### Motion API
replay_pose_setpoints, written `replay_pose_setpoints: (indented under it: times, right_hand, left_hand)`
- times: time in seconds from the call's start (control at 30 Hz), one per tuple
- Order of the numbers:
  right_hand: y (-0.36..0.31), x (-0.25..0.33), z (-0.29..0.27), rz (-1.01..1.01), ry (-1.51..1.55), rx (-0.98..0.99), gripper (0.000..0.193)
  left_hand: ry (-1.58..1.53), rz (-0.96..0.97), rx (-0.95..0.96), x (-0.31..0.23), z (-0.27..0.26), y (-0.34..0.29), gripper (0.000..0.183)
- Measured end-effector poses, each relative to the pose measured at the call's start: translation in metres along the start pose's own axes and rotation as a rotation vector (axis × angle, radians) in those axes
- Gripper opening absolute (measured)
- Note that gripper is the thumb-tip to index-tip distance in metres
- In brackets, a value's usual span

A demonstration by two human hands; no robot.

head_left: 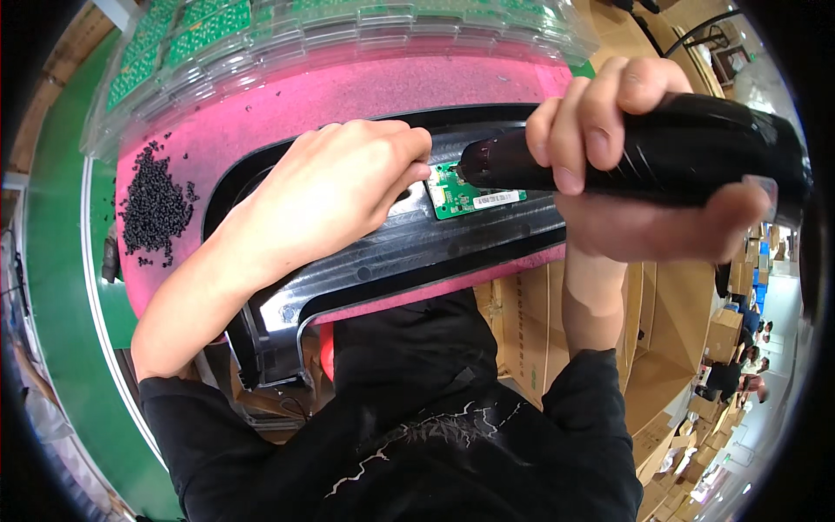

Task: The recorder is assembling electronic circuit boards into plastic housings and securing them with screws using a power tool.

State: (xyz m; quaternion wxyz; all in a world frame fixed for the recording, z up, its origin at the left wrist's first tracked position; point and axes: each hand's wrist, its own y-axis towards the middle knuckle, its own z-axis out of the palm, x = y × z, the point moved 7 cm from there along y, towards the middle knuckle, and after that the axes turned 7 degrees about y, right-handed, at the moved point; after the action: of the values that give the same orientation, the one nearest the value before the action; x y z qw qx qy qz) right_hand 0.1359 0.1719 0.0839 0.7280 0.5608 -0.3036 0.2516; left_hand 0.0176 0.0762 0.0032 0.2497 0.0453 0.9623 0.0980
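Note:
My right hand (pixel 600 130) is wrapped round a thick black electric screwdriver (pixel 696 152). Its narrow end slants down to the left, over the upper part of a small green circuit board (pixel 452 203) with a white label. That board lies in a long black plastic housing (pixel 404 252), which hides nothing of its lower edge. Beside the board's left edge, my left hand (pixel 348 178) rests over the housing with its fingers curled together. Whatever those fingers may pinch is hidden. The screwdriver's tip and its exact contact point cannot be made out.
A heap of small black screws (pixel 155 209) lies on the pink mat (pixel 348 83) at the left. Clear plastic trays (pixel 348 35) line the far side, some with green circuit boards (pixel 209 26). Cardboard boxes (pixel 531 331) stand at the right, and people are farther off.

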Motion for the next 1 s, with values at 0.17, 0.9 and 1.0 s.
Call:
replay_pose_setpoints:
  times: [0.17,0.9,1.0]
  right_hand:
    - [-0.001,-0.011,-0.004,0.01,-0.013,-0.057,0.089]
    - [0.01,-0.021,0.003,0.09,0.019,-0.048,0.083]
    - [0.007,0.002,0.008,0.014,0.038,-0.034,0.083]
  left_hand:
    - [0.032,-0.028,-0.007,-0.001,-0.003,0.001,0.016]
    - [0.074,-0.013,0.02,0.001,-0.002,-0.002,0.014]
    - [0.056,0.075,-0.018,-0.004,-0.001,-0.001,0.014]
